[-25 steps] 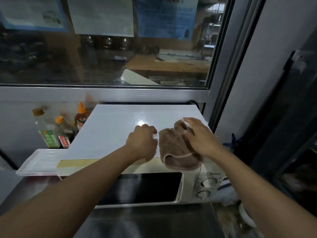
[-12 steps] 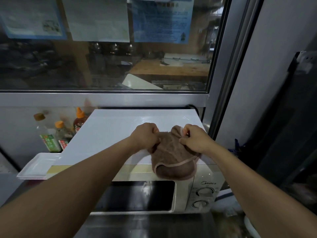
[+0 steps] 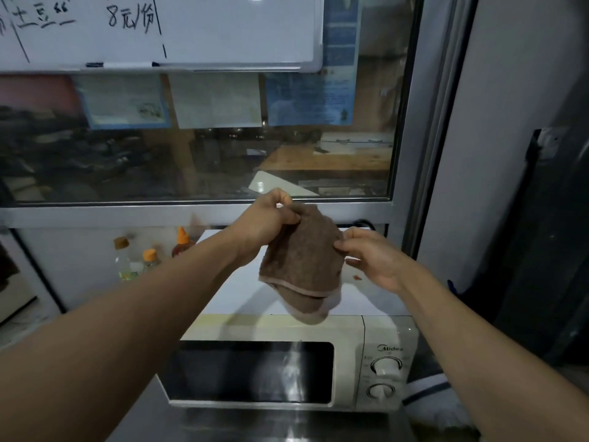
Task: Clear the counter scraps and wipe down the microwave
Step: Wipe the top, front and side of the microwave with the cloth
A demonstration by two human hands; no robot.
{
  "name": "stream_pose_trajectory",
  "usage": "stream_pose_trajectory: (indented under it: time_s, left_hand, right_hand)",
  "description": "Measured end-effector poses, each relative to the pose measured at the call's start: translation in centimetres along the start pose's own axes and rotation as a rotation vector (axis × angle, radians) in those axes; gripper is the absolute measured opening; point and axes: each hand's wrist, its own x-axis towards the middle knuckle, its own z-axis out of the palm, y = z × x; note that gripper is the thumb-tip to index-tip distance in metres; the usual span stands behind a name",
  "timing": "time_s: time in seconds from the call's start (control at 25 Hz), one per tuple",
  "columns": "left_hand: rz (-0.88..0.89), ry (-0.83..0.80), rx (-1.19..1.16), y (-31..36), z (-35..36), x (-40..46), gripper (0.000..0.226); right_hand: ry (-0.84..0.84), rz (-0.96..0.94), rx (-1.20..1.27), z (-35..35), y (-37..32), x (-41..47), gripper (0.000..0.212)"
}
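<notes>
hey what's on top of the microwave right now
A small reddish scrap lies on the white top of the microwave. The cloth, pinched by the left hand and right hand, hangs above it, hiding part of the top.

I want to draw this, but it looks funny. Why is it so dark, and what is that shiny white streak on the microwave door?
Head view: the room is dim, so the arms and the right wall look murky; the streak on the microwave door is glare from a light; the wide lens bends the window frame; the cloth, held up by the left hand and right hand, looks slightly soft.
</notes>
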Motion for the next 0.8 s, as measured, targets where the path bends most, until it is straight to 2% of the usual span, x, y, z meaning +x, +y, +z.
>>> stream_pose_trajectory:
  time_s: [0.12,0.24,0.32,0.4,0.52,0.64,0.72,0.8]
  left_hand:
    - [0.082,0.029,0.026,1.6,-1.6,-1.4,0.024]
    - [0.144,0.003,0.013,2.7,-3.6,-2.5,0.027]
    - [0.181,-0.047,-0.011,3.1,-4.7,-3.2,0.028]
    - [0.206,-0.073,-0.048,3.2,-5.6,-3.7,0.028]
    - [0.214,-0.066,-0.071,2.9,-6.5,-4.1,0.028]
    - [0.216,0.059,0.101,1.9,-7.3,-4.2,0.021]
    - [0.208,0.128,0.263,0.8,-7.2,-4.1,0.008]
    - [0.119,0.153,0.219,-0.2,-6.6,-3.9,0.019]
  right_hand:
    - [0.038,-0.108,0.135,1.5,-2.0,-1.1,0.014]
    - [0.029,-0.117,0.114,2.1,-3.3,-2.2,0.066]
    - [-0.048,-0.082,0.059,2.5,-3.9,-3.1,0.085]
    - [-0.152,-0.068,0.037,3.4,-4.2,-3.8,0.08]
    - [-0.224,-0.094,0.143,5.3,-4.3,-4.5,0.05]
    - [-0.091,-0.089,0.223,5.9,-4.5,-5.2,0.038]
    - [0.05,-0.081,0.144,6.0,-4.8,-5.5,0.037]
    - [0.208,-0.059,0.082,6.5,-5.2,-5.9,0.038]
